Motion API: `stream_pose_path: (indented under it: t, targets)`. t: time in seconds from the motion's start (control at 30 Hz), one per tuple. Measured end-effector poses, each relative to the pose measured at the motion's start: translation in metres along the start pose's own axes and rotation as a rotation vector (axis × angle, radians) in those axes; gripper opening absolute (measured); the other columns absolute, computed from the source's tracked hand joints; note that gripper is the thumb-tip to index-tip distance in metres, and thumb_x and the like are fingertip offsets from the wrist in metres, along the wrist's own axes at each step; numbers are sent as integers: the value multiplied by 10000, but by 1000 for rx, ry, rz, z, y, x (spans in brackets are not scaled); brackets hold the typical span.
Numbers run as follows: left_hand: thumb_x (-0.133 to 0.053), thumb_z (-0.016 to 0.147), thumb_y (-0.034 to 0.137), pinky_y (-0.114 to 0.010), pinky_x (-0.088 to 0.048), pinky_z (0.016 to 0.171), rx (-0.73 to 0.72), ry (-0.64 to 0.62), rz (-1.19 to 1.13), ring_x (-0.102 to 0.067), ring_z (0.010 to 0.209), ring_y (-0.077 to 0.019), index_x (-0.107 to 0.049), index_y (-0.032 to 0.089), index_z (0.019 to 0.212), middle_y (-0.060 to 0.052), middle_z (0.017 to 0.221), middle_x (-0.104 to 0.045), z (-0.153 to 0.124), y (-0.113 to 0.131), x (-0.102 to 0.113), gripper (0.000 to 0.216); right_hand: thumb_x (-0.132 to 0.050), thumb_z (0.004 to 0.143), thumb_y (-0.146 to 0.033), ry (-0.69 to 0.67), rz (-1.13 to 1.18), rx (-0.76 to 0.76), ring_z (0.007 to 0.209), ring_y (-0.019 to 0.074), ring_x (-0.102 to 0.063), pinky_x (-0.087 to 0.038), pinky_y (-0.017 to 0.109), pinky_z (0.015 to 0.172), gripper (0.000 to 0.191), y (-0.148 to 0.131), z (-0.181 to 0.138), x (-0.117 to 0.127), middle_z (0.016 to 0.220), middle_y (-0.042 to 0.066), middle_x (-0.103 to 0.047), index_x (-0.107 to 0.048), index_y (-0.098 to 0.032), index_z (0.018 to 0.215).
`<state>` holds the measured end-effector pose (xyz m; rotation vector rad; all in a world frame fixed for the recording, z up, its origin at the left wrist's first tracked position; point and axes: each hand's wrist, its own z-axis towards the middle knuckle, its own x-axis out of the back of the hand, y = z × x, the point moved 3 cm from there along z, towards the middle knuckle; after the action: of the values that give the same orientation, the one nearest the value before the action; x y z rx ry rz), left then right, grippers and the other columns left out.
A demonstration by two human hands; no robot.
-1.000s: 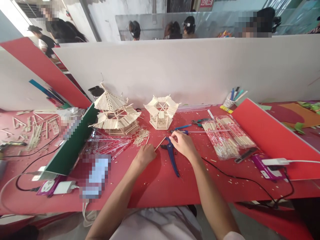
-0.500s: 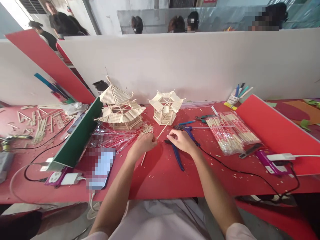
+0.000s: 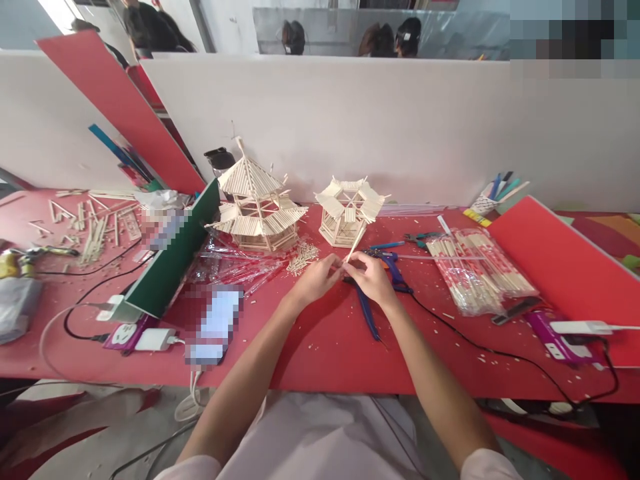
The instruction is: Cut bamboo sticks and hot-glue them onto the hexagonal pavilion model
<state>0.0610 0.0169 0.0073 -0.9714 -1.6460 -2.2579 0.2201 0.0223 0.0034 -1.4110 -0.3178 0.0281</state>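
My left hand (image 3: 321,277) and my right hand (image 3: 369,275) meet fingertip to fingertip above the red table. Pinched between them is a thin wooden stick (image 3: 356,242), its far end slanting up towards the smaller stick pavilion (image 3: 345,210). The stick's near end is hidden by my fingers. Left of that pavilion stands a taller two-roofed stick pavilion (image 3: 257,213). A heap of short cut stick pieces (image 3: 303,259) lies just beyond my left hand. Blue-handled pliers (image 3: 367,310) rest under my right hand, and a blue glue gun (image 3: 395,270) lies beside it.
Plastic-wrapped bundles of sticks (image 3: 475,270) lie on the right, near a red board (image 3: 565,267). A phone (image 3: 217,323) and a green board (image 3: 175,260) are on the left. A black cord (image 3: 465,337) crosses the table's right side. A white partition (image 3: 350,120) closes the back.
My hands were apart and have come together, with the stick now between both. It no longer sticks out below my left hand. The view has swung slightly left.
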Motion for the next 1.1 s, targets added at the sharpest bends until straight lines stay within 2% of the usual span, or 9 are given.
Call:
stream_pose_path:
  t: [0.2, 0.4, 0.63, 0.77, 0.9, 1.0, 1.1]
  targets:
    - [-599, 920, 290, -288, -549, 791, 43, 84, -223, -735, 855, -193, -696, 167, 969, -52, 911, -779, 3, -9, -8, 164, -675, 782, -659, 57, 29, -31, 842, 274, -714, -610, 444, 832, 410, -3, 0, 2, 858, 59, -723, -611, -258, 838]
    - [-600, 914, 284, -284, -532, 798, 48, 80, -163, -709, 834, -183, -734, 169, 949, -44, 912, -781, 5, -13, -6, 180, -706, 795, -581, 81, 29, -16, 857, 272, -727, -616, 437, 839, 355, 1, 0, 2, 886, 64, -738, -651, -247, 902]
    - [-611, 907, 251, -294, -550, 829, 51, 59, -120, -714, 867, -189, -743, 177, 981, -51, 946, -784, 4, -11, -5, 168, -702, 793, -610, 82, 4, -16, 854, 280, -738, -623, 437, 828, 377, 5, 0, 3, 905, 76, -761, -674, -239, 859]
    - [-644, 895, 298, -329, -582, 838, 45, -4, -340, -740, 877, -203, -722, 158, 1014, -78, 963, -783, 6, -18, -8, 200, -745, 758, -602, 83, 62, -31, 801, 270, -734, -629, 429, 788, 381, 5, 3, 7, 855, 68, -753, -671, -235, 825]
    - [-667, 892, 354, -378, -607, 868, 73, -83, -600, -755, 928, -232, -684, 119, 1117, -136, 1027, -774, 6, -19, -5, 326, -786, 722, -576, 98, 198, -68, 748, 232, -731, -627, 400, 777, 391, 6, 5, 13, 805, 46, -746, -686, -218, 843]
    - [-719, 863, 375, -399, -588, 950, 27, -118, -624, -746, 1010, -245, -684, 119, 1179, -153, 1121, -761, 6, -13, 0, 408, -817, 686, -557, 131, 288, -94, 730, 206, -727, -625, 378, 780, 398, 5, 6, 17, 789, 31, -743, -688, -211, 836]
    - [-754, 833, 415, -402, -589, 959, -1, -77, -592, -745, 1017, -250, -723, 132, 1145, -139, 1117, -769, 7, -10, 2, 423, -850, 654, -524, 135, 365, -124, 689, 175, -712, -622, 347, 760, 392, 5, 6, 17, 770, 17, -737, -689, -207, 819]
